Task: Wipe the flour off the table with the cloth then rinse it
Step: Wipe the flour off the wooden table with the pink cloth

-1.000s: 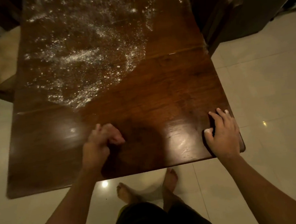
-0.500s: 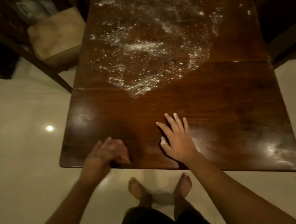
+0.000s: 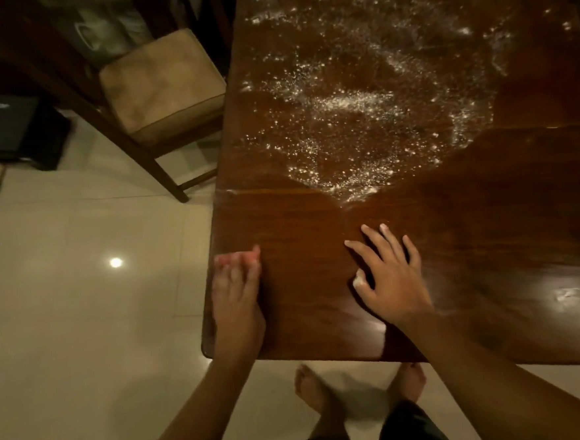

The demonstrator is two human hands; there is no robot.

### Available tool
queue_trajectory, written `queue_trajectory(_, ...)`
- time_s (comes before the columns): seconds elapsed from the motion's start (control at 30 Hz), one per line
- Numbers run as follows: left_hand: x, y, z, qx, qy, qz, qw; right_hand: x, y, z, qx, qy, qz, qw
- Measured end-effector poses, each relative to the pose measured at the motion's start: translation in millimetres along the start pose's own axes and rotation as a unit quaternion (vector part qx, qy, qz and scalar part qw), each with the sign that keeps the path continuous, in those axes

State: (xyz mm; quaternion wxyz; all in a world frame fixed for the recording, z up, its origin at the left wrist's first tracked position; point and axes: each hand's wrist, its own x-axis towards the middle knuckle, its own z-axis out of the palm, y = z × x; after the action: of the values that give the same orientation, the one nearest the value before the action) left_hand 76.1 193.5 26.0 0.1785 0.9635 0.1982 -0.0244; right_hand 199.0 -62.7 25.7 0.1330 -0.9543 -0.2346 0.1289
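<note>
Head view. Left hand lies flat on the table at its left edge, fingers straight and together, nothing plainly held; fingertips blurred pinkish, cause unclear. Right hand just beside it, palm down on the wood, fingers spread, holding nothing, tips dusted white. Flour is scattered on the table beyond both hands, nearest edge close ahead of the right fingertips. Chair stands beyond the left hand.

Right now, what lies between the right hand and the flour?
Only bare tabletop separates the right hand from the flour, seen in the head view.
</note>
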Motion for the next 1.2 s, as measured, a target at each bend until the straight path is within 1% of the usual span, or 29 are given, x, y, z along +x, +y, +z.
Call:
queue_trajectory(0.07, 11.8, -1.3, 5.7, 0.005, -0.027, 0.093, 0.995, 1.2, -0.5, 0.2, 0.0, 0.001, 0.011, 1.0)
queue_trajectory(0.13, 44.4, -0.6, 5.1, 0.01, -0.026, 0.173, 0.985, 2.9, -1.1, 1.1, 0.002, 0.012, 0.029, 0.999)
queue_trajectory(0.2, 94.2, 2.3, -0.5, 0.008, 0.002, 0.205, 0.979, 5.3, -1.2, 1.2, 0.008, 0.029, 0.067, 0.997)
queue_trajectory(0.23, 122.9, 2.9, -3.6, 0.005, 0.028, 0.184, 0.982, 7.1, -1.0, 0.6, 0.016, 0.038, 0.092, 0.995)
queue_trajectory(0.27, 152.6, 3.8, -7.2, -0.006, 0.056, 0.14, 0.989, 9.1, -0.6, -0.1, 0.024, 0.046, 0.117, 0.992)
queue_trajectory(0.3, 179.1, 3.2, -10.9, -0.023, 0.078, 0.069, 0.994, 11.1, -1.7, -1.0, 0.029, 0.053, 0.135, 0.989)
queue_trajectory(0.33, 202.7, 4.3, -12.9, -0.033, 0.083, -0.009, 0.996, 12.7, -2.8, -1.2, 0.031, 0.059, 0.15, 0.986)
queue_trajectory(0.37, 222.1, 13.3, -12.6, -0.027, 0.083, -0.063, 0.994, 14.4, -2.3, -1.3, 0.032, 0.063, 0.166, 0.984)
queue_trajectory(0.4, 232.0, 27.4, -12.5, -0.01, 0.087, -0.083, 0.993, 16.1, -1.7, -1.4, 0.032, 0.065, 0.178, 0.981)
queue_trajectory(0.43, 235.5, 44.8, -11.3, 0.002, 0.094, -0.054, 0.994, 17.8, -1.0, -1.6, 0.033, 0.066, 0.187, 0.98)
queue_trajectory(0.47, 231.4, 63.8, -9.5, 0.006, 0.082, 0.015, 0.997, 19.3, -0.4, -2.0, 0.034, 0.065, 0.193, 0.978)
queue_trajectory(0.53, 210.9, 82.9, -2.2, -0.02, 0.03, 0.175, 0.984, 21.3, 0.8, -3.9, 0.034, 0.066, 0.2, 0.977)
queue_trajectory(0.57, 199.3, 81.2, 1.0, -0.035, -0.008, 0.227, 0.973, 22.1, 1.2, -4.4, 0.032, 0.069, 0.201, 0.977)
queue_trajectory(0.63, 190.0, 53.2, -2.6, -0.024, -0.081, 0.295, 0.952, 23.0, 0.9, -3.8, 0.03, 0.075, 0.2, 0.976)
queue_trajectory(0.67, 192.1, 36.9, -9.4, -0.002, -0.099, 0.325, 0.94, 22.9, 1.1, -3.0, 0.031, 0.076, 0.2, 0.976)
queue_trajectory(0.7, 198.5, 22.7, -18.5, -0.008, -0.11, 0.335, 0.936, 23.0, 1.7, -2.5, 0.033, 0.075, 0.2, 0.976)
queue_trajectory(0.73, 210.2, 11.9, -26.9, -0.028, -0.095, 0.322, 0.942, 23.2, 2.2, -2.5, 0.034, 0.072, 0.202, 0.976)
queue_trajectory(0.77, 224.0, 4.7, -34.5, -0.079, -0.065, 0.258, 0.961, 23.3, 2.2, -3.0, 0.035, 0.07, 0.203, 0.976)
queue_trajectory(0.8, 240.7, 1.3, -39.1, -0.102, -0.036, 0.166, 0.98, 23.5, 1.8, -3.5, 0.035, 0.07, 0.205, 0.976)
queue_trajectory(0.83, 258.4, 3.6, -40.8, -0.097, -0.006, 0.069, 0.993, 23.5, 1.6, -3.8, 0.035, 0.072, 0.207, 0.975)
queue_trajectory(0.87, 273.0, 8.6, -39.7, -0.055, 0.009, 0.005, 0.998, 23.6, 1.1, -3.9, 0.034, 0.074, 0.208, 0.975)
queue_trajectory(0.9, 282.9, 17.2, -37.1, -0.014, 0.023, -0.015, 1.0, 23.6, 0.7, -4.2, 0.034, 0.076, 0.208, 0.975)
queue_trajectory(0.93, 286.2, 29.6, -34.2, 0.015, 0.031, 0.002, 0.999, 23.8, 0.4, -4.2, 0.033, 0.078, 0.208, 0.975)
queue_trajectory(0.97, 285.2, 42.1, -32.1, 0.026, 0.029, 0.045, 0.998, 24.1, 0.4, -4.1, 0.032, 0.079, 0.208, 0.975)
queue_trajectory(1.03, 268.1, 65.9, -30.6, -0.02, 0.004, 0.182, 0.983, 24.2, 0.6, -4.0, 0.031, 0.082, 0.208, 0.974)
queue_trajectory(1.1, 247.0, 67.4, -29.1, -0.068, -0.088, 0.278, 0.954, 23.6, 0.1, -3.9, 0.024, 0.083, 0.205, 0.975)
queue_trajectory(1.13, 239.6, 59.2, -29.3, -0.063, -0.14, 0.304, 0.94, 23.5, -0.1, -3.8, 0.021, 0.083, 0.203, 0.975)
queue_trajectory(1.17, 240.9, 47.8, -31.6, -0.061, -0.183, 0.298, 0.935, 23.2, 0.2, -4.1, 0.02, 0.084, 0.202, 0.976)
queue_trajectory(1.2, 247.9, 38.9, -36.8, -0.068, -0.211, 0.271, 0.937, 23.2, 0.5, -4.6, 0.021, 0.085, 0.203, 0.975)
